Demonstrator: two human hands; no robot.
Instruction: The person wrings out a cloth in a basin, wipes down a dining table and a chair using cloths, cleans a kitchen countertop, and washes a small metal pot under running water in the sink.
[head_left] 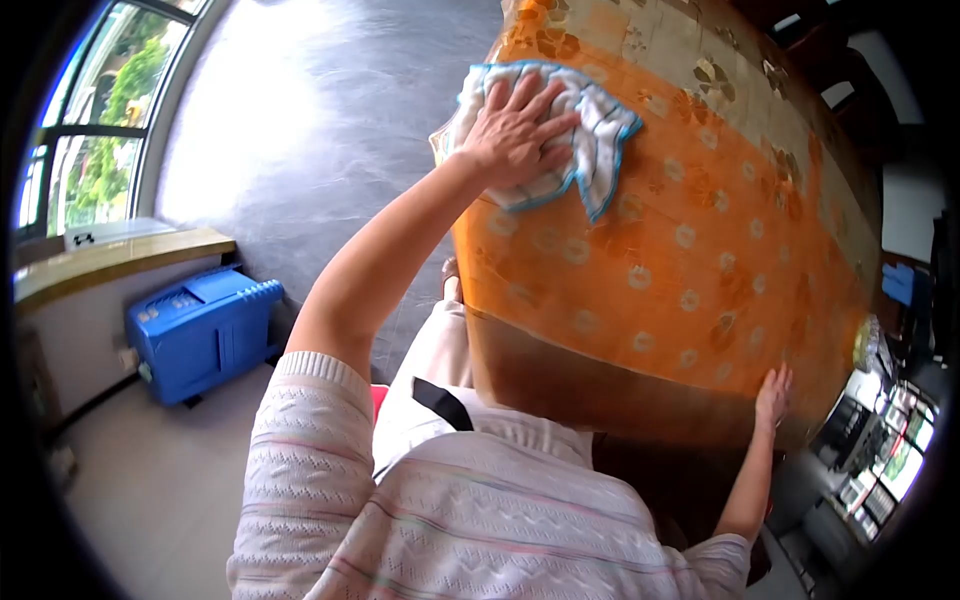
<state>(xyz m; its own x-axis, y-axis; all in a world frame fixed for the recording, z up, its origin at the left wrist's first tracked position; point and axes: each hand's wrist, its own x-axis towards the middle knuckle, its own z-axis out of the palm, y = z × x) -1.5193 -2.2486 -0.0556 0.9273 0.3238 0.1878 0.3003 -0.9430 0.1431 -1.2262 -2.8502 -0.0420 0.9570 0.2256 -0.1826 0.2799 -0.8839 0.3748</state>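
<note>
My left hand point(520, 130) lies flat with spread fingers on a white cloth point(595, 125) with blue edging. The cloth is crumpled against the tabletop near the table's left edge, and part of it is hidden beneath my palm. Orange, flower-patterned covering point(650, 235) spreads over the table under it. Far to the right, my right hand point(773, 397) rests at the near edge of the covered table, fingers stretched out and holding nothing that I can see.
A blue plastic box point(205, 325) stands on the floor at left, beside a low wall with a wooden ledge point(120, 265). Large windows point(110, 120) rise behind it. The grey floor point(340, 110) reflects light. Dark furniture point(845, 430) is at the right.
</note>
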